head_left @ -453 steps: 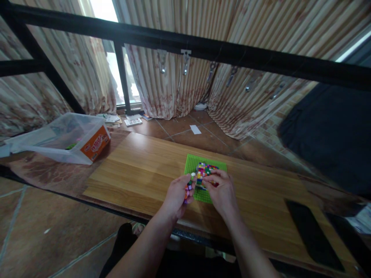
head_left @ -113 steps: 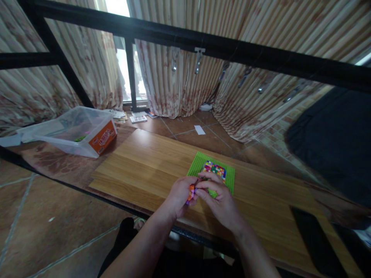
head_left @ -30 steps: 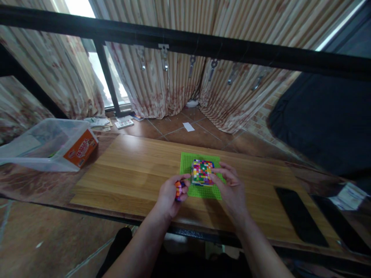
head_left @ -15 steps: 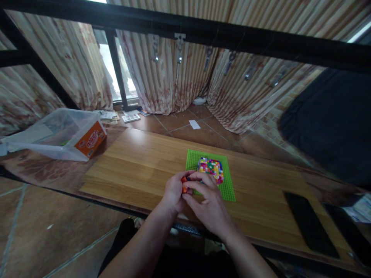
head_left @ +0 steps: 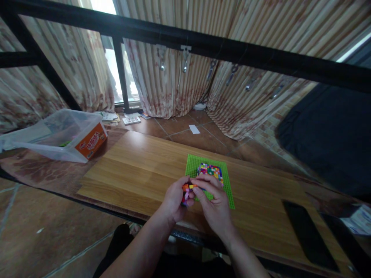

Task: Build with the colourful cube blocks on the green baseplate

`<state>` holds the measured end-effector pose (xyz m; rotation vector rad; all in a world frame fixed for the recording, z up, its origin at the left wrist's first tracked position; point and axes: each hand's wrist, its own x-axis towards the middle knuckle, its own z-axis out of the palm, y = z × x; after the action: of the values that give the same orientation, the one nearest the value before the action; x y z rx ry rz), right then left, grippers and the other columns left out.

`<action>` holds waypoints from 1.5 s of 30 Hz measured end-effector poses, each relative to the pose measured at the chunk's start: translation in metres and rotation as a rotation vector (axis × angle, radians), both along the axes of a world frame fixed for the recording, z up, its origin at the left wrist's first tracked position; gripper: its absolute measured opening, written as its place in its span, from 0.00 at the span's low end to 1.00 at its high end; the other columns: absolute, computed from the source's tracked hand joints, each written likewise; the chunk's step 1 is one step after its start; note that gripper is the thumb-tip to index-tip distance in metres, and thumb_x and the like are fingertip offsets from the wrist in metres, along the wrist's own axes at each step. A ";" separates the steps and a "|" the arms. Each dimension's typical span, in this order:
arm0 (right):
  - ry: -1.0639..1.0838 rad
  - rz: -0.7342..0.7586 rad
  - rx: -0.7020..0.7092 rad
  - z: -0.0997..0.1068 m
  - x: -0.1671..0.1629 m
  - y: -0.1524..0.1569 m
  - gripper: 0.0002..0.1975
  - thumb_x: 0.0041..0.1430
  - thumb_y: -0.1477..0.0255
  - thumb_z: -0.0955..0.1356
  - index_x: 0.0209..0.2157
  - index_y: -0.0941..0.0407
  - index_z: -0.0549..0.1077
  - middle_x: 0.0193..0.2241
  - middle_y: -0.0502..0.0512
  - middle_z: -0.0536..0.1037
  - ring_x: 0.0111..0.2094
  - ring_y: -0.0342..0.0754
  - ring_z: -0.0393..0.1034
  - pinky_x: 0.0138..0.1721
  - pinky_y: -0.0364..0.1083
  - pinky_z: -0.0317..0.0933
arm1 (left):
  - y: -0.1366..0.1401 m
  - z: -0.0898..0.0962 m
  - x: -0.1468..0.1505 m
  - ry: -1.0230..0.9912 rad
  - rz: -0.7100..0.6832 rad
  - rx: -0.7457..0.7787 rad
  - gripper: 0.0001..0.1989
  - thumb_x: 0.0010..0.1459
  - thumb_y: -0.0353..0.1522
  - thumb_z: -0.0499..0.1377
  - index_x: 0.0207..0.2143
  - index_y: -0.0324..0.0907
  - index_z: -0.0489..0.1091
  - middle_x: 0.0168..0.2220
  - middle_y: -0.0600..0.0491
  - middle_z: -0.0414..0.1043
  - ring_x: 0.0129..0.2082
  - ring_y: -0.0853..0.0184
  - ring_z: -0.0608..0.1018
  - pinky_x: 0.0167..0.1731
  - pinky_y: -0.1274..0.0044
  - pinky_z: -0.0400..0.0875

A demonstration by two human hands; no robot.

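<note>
My left hand [head_left: 174, 197] is curled around a handful of small coloured building bricks [head_left: 186, 196], with orange, pink and purple ones showing. Fingers of my right hand [head_left: 213, 199] pinch a yellow and orange brick piece [head_left: 192, 187] right beside the left fingers. Just beyond both hands lies a green studded baseplate [head_left: 230, 193] on the wooden board. A block of multicoloured bricks [head_left: 211, 170] stands on it, its near part hidden by my right hand.
A clear plastic bin [head_left: 58, 150] with an orange label stands at the left. The wooden board [head_left: 130, 166] covers the tabletop, and a dark phone-like slab [head_left: 308, 235] lies on its right. A black metal bar [head_left: 197, 42] with hanging clips crosses above.
The view has tilted slightly. My right fingers have shifted, and a yellow piece now shows between them; more pink and purple bricks are visible in my left hand.
</note>
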<state>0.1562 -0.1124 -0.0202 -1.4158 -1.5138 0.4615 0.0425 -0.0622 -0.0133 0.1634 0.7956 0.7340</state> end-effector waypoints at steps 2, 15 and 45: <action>0.008 -0.034 -0.008 -0.002 0.006 0.002 0.09 0.61 0.67 0.68 0.40 0.46 0.79 0.44 0.52 0.75 0.48 0.51 0.68 0.51 0.53 0.61 | -0.001 0.002 -0.003 -0.009 -0.054 0.064 0.09 0.56 0.33 0.57 0.26 0.37 0.66 0.18 0.58 0.62 0.13 0.80 0.60 0.11 0.87 0.46; 0.181 -0.046 -0.083 0.002 0.017 0.007 0.04 0.53 0.66 0.72 0.29 0.48 0.81 0.35 0.53 0.78 0.41 0.50 0.72 0.47 0.52 0.64 | -0.008 0.004 -0.004 0.059 -0.171 0.323 0.13 0.46 0.36 0.65 0.22 0.38 0.65 0.19 0.59 0.60 0.13 0.80 0.59 0.11 0.84 0.43; -0.294 -0.200 -0.013 -0.017 0.037 0.022 0.05 0.54 0.67 0.70 0.27 0.50 0.79 0.38 0.55 0.76 0.45 0.55 0.66 0.47 0.56 0.61 | 0.006 0.007 -0.020 0.112 -0.019 0.247 0.07 0.48 0.32 0.62 0.25 0.38 0.67 0.19 0.59 0.61 0.13 0.80 0.59 0.11 0.86 0.44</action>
<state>0.1931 -0.0905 -0.0373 -1.6820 -1.5779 0.1445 0.0229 -0.0558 -0.0064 0.4365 0.8068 0.8093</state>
